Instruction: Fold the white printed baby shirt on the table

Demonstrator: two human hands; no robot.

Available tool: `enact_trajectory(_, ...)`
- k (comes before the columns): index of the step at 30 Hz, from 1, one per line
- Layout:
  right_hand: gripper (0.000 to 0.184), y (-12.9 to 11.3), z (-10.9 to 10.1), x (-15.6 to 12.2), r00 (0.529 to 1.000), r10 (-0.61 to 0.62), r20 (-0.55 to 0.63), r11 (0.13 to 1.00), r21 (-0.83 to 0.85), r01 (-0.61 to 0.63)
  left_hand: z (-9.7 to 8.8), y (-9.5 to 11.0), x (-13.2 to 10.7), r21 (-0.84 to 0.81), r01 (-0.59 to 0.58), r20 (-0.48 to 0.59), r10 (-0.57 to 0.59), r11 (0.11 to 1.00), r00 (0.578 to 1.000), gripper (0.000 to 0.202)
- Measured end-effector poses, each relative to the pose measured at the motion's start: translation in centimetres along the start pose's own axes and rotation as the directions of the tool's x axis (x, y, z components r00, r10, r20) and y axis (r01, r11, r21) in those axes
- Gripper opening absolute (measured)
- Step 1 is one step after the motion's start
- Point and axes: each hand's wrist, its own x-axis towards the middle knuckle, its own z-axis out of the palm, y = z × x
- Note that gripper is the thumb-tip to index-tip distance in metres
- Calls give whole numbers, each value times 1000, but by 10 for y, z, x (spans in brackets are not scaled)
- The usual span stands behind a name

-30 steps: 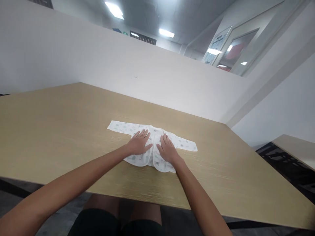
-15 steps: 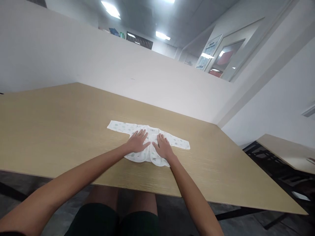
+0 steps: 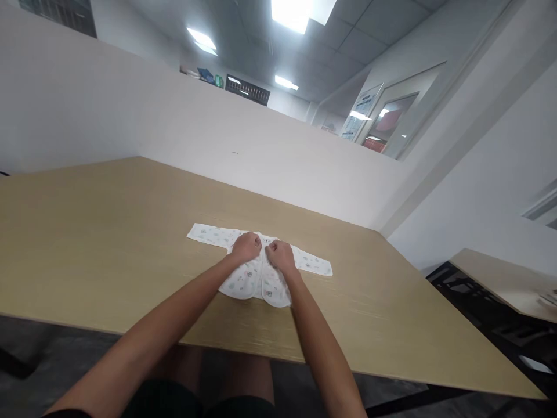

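A small white baby jacket (image 3: 243, 283) with a pale print lies spread on the table, its sleeves stretched out to both sides and its front opening running down the middle. On the left front panel, near the neckline, my left hand (image 3: 248, 246) is closed with curled fingers. My right hand (image 3: 281, 254) is likewise closed on the right front panel, just across the opening. Both hands seem to grip the front edges, though the fingertips are mostly hidden. A small label shows inside the collar between them.
The light wooden table (image 3: 130, 232) extends widely to both sides. A white partition wall (image 3: 243, 157) stands along its far edge. At the right is another table (image 3: 505, 278) with dark items beneath it.
My hands were flat with fingers spread on the jacket's front; now both have curled closed and sit nearer the collar and opening. The camera view has tilted up slightly.
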Motion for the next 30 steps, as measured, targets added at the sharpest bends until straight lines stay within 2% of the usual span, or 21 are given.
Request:
enact_trajectory(5, 14, -1, 21, 3, 996, 84, -17, 995, 62, -83, 11, -11, -1, -86, -26, 12, 27, 996, 1000, 13)
enact_trajectory(8, 9, 0, 20, 3, 995, 96, -7, 992, 81, -95, 11, -12, -2, -116, -26, 17, 28, 993, 999, 16)
enact_trajectory(15, 7, -2, 17, 1, 997, 75, -18, 993, 97, -73, 4, -3, -2, -145, 47, 39, -42, 988, 998, 14)
enact_trajectory(20, 10, 4, 19, 3, 997, 65, -34, 980, 188, -58, 1, 0, -4, -142, 68, 54, -61, 988, 997, 12)
enact_trajectory(23, 12, 7, 20, 3, 998, 29, -52, 961, 278, -13, 1, -2, -5, -141, 68, 62, -60, 988, 996, 10)
enact_trajectory(30, 23, 15, 22, 0, 992, -130, -2, 907, 404, 119, 5, -7, -4, -123, 41, 79, -32, 991, 996, 13)
